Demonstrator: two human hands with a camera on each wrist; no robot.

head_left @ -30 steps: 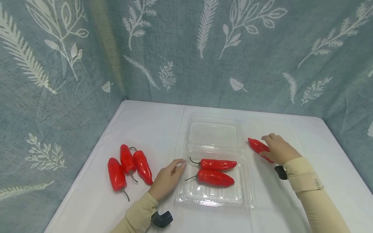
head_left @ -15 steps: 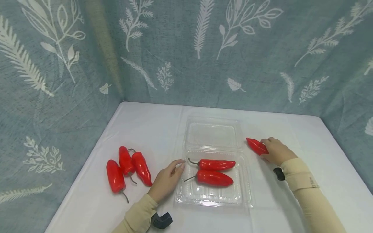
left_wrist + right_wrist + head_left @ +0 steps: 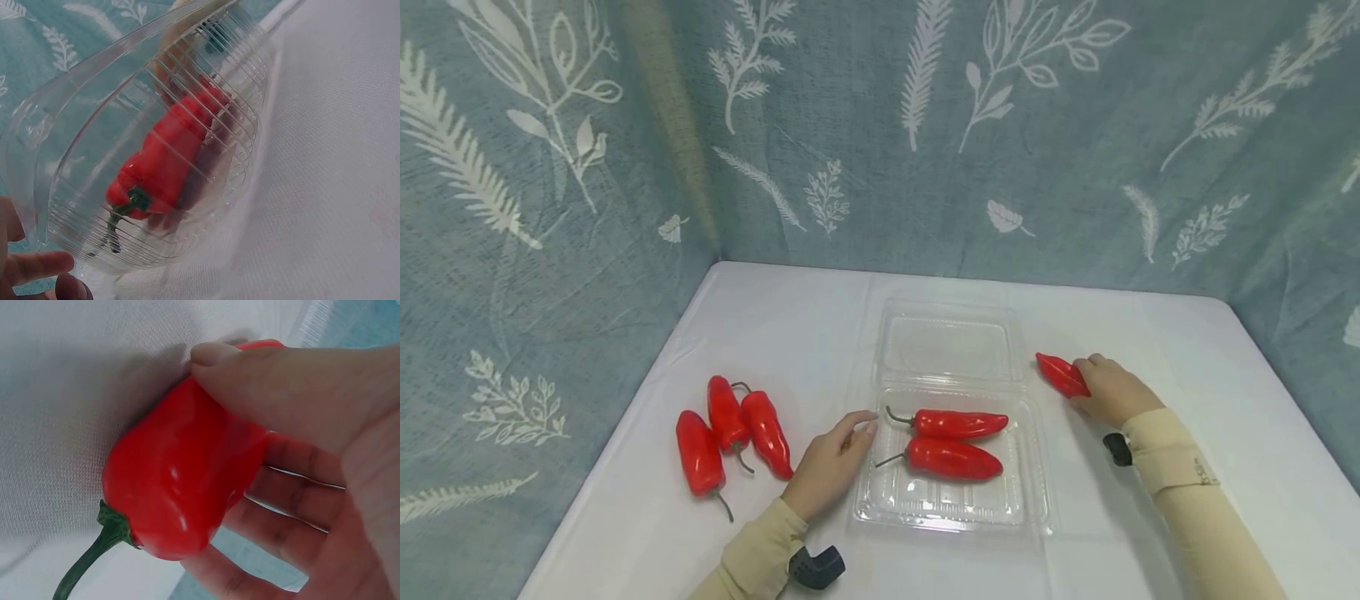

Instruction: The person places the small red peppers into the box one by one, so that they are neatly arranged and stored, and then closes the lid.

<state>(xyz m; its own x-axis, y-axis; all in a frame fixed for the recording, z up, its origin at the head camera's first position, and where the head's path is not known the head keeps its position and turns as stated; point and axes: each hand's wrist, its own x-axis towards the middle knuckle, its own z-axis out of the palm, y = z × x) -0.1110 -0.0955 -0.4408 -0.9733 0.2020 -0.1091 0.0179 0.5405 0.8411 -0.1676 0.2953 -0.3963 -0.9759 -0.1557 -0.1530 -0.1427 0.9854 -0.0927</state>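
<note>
On the right of the table, my right hand point(image 3: 1114, 392) grips a red pepper point(image 3: 1062, 375), its tip pointing away to the left. In the right wrist view the thumb lies over the glossy pepper point(image 3: 181, 469) and the other fingers are curled beneath; its green stem sticks out. My left hand point(image 3: 831, 461) is at the left rim of a clear plastic clamshell box point(image 3: 955, 521), with fingers relaxed; contact with the rim is hard to tell. Two red peppers, an upper one point(image 3: 961, 423) and a lower one point(image 3: 953, 458), lie side by side in the box, stems to the left.
Three more red peppers lie left of the left hand: one outermost point(image 3: 698, 454), one in the middle point(image 3: 727, 412) and one on the right point(image 3: 766, 433). The box's lid point(image 3: 946, 342) lies open behind its base. A patterned curtain point(image 3: 865, 125) hangs behind the white table point(image 3: 797, 317).
My right hand has closed round the red pepper it was reaching over a second ago, covering its near end. The left hand and the other peppers have stayed put.
</note>
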